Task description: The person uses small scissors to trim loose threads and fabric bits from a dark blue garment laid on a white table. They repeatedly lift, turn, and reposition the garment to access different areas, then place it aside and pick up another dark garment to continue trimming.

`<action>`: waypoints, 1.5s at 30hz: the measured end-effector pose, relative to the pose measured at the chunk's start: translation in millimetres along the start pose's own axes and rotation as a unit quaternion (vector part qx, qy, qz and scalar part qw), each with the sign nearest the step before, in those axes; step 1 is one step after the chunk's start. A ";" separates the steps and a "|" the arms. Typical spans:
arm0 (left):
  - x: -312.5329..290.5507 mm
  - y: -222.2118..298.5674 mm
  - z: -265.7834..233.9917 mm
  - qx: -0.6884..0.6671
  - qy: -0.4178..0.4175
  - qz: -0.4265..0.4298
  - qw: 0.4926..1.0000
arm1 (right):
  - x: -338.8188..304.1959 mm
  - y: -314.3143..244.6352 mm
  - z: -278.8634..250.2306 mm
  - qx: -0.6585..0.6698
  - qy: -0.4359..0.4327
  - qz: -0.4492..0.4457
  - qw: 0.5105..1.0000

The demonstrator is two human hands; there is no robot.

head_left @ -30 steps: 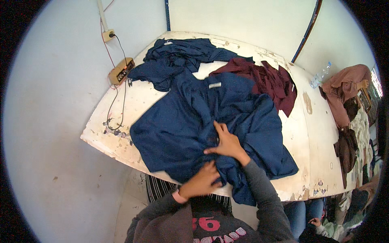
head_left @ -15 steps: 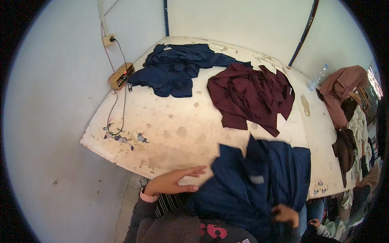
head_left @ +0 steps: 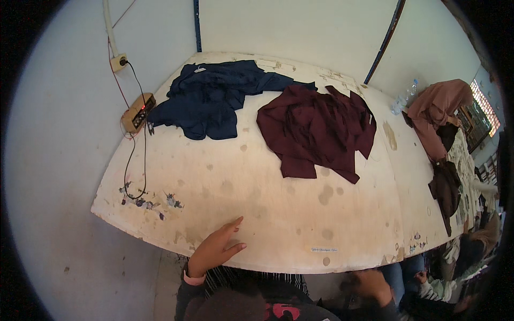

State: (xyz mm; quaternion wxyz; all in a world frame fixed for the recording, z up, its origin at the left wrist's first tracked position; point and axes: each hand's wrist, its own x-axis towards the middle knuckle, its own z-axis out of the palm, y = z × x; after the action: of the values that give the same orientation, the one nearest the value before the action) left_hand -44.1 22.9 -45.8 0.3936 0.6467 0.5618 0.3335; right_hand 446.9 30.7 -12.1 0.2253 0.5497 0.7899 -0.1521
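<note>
My left hand (head_left: 216, 249) hovers at the table's near edge, fingers stretched out and holding nothing. Lower right, beside the table edge, my right hand (head_left: 370, 284) is smeared by motion; its fingers are not clear, and I cannot make out anything in it. On the worn white table (head_left: 257, 203) lies a crumpled maroon garment (head_left: 316, 131), right of the middle. A rumpled navy garment (head_left: 211, 99) with a small white tag lies farther back on the left.
A brown box with a red light (head_left: 138, 113) and a black cord sits at the table's left edge, below a wall socket (head_left: 119, 62). A clear bottle (head_left: 405, 97) stands far right. Beyond it another person (head_left: 441, 109) in a dusty-pink top leans over piled cloth.
The second navy garment, which lay across the near edge by my hands, is gone from view, baring a small printed strip on the table. My left hand moved slightly left; the view has shifted.
</note>
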 end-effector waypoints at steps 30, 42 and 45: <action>10.1 -17.7 30.0 0.165 0.184 0.029 0.969 | 217.2 -195.3 -259.2 0.087 0.018 -0.466 0.880; 19.2 -20.2 27.9 0.199 0.145 -0.010 0.969 | 488.2 -341.5 -279.2 0.203 0.320 -0.323 0.867; 15.4 -27.3 37.2 0.137 0.216 -0.009 0.967 | 510.6 -385.9 -282.1 0.249 0.342 -0.280 0.862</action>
State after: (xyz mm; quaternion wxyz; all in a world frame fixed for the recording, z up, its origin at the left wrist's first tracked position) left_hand -21.9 34.7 -87.5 0.1733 0.6024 0.6793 0.3816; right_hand -118.1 441.9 -41.7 -0.2555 0.3609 0.8737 -0.2029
